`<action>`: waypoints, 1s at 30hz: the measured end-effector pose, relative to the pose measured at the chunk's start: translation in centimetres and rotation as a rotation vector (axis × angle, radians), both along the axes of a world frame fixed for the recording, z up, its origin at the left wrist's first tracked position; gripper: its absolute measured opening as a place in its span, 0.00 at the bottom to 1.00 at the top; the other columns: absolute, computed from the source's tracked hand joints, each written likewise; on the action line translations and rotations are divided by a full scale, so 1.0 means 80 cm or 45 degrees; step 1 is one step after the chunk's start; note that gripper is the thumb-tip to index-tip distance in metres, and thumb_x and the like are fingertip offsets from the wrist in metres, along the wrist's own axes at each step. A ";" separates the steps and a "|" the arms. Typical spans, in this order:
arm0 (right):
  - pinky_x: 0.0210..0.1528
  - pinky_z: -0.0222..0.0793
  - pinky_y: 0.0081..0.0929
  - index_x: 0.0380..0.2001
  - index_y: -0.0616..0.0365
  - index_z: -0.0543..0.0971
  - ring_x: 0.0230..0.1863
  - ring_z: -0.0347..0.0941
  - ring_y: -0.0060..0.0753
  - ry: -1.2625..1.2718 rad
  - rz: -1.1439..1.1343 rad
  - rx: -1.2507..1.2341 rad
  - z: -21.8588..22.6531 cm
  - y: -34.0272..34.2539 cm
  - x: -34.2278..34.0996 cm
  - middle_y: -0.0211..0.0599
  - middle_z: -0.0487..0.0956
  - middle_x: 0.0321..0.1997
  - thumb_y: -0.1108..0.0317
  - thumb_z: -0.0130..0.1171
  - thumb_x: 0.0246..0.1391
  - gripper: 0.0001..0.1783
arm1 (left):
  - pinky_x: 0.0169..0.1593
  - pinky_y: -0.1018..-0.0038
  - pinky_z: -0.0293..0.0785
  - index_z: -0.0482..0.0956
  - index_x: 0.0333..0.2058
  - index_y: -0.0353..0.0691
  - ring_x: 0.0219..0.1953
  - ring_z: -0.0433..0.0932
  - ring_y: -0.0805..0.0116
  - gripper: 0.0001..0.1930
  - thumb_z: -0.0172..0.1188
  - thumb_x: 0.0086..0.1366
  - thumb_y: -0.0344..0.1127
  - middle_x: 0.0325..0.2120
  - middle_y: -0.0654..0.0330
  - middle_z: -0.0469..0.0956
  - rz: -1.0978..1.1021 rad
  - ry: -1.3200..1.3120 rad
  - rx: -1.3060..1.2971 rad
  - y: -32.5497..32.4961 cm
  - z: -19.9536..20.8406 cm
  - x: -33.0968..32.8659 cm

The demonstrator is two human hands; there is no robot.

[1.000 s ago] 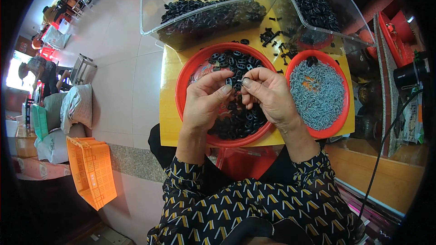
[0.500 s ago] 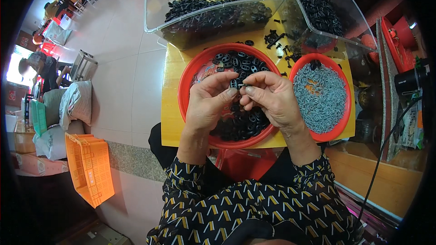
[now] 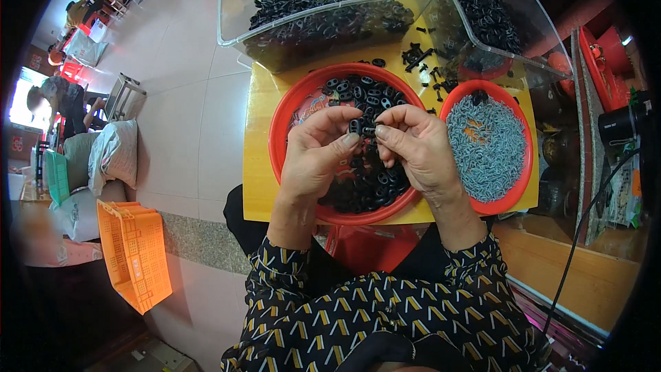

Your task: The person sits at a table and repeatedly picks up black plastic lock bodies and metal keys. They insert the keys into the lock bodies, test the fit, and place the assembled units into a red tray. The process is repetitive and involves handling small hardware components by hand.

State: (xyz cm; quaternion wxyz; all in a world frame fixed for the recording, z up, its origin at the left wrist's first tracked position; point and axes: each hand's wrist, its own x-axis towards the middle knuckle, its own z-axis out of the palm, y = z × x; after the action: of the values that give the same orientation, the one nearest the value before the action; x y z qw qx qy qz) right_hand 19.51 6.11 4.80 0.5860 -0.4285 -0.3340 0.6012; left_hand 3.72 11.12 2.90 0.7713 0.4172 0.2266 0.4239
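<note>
Above a round red tray (image 3: 277, 120) of loose black oval parts (image 3: 382, 186), my two hands meet fingertip to fingertip. My left hand (image 3: 313, 155) pinches a black oval part with holes (image 3: 355, 126) between thumb and forefinger. Close to its right side, a small ridged metal piece (image 3: 370, 129), which looks like a screw, is pinched by my right hand (image 3: 423, 151). Whether its tip touches the oval part is too small to tell. The right fingertips partly hide the metal piece.
Small grey screws (image 3: 482, 155) fill an oval red tray (image 3: 527, 158) at right. Clear plastic bins (image 3: 330, 8) of black parts stand behind on the yellow board (image 3: 260, 165), with loose black pieces (image 3: 416, 58) nearby. An orange crate (image 3: 141, 255) sits at left; people are farther back.
My right fingertips have shifted slightly to the right, and more of the ridged metal piece shows. My left hand stays almost still with the oval part.
</note>
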 end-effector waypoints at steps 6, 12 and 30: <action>0.22 0.66 0.11 0.31 0.63 0.73 0.21 0.69 0.14 -0.175 -0.064 0.009 0.004 -0.001 -0.001 0.30 0.74 0.24 0.75 0.54 0.48 0.06 | 0.34 0.84 0.69 0.72 0.40 0.32 0.30 0.72 0.78 0.14 0.58 0.53 0.24 0.28 0.62 0.75 0.016 0.059 0.072 -0.001 0.002 0.002; 0.23 0.67 0.11 0.30 0.64 0.73 0.22 0.70 0.15 -0.285 -0.081 0.015 0.006 -0.003 -0.004 0.30 0.74 0.25 0.76 0.54 0.47 0.05 | 0.34 0.84 0.70 0.72 0.39 0.32 0.30 0.72 0.78 0.14 0.58 0.53 0.24 0.28 0.62 0.75 0.026 0.143 0.072 -0.004 0.002 0.003; 0.21 0.68 0.12 0.31 0.65 0.73 0.21 0.70 0.15 -0.299 -0.040 -0.061 0.008 -0.003 -0.007 0.30 0.74 0.24 0.75 0.55 0.47 0.06 | 0.34 0.83 0.70 0.71 0.40 0.31 0.31 0.73 0.78 0.12 0.55 0.54 0.23 0.29 0.61 0.75 0.020 0.305 0.248 -0.008 0.003 0.004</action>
State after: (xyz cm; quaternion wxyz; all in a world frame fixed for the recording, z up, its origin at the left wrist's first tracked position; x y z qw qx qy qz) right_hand 18.93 5.86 5.47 0.5419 -0.5151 -0.3792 0.5452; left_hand 4.04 10.50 3.11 0.6914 0.5359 0.2779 0.3970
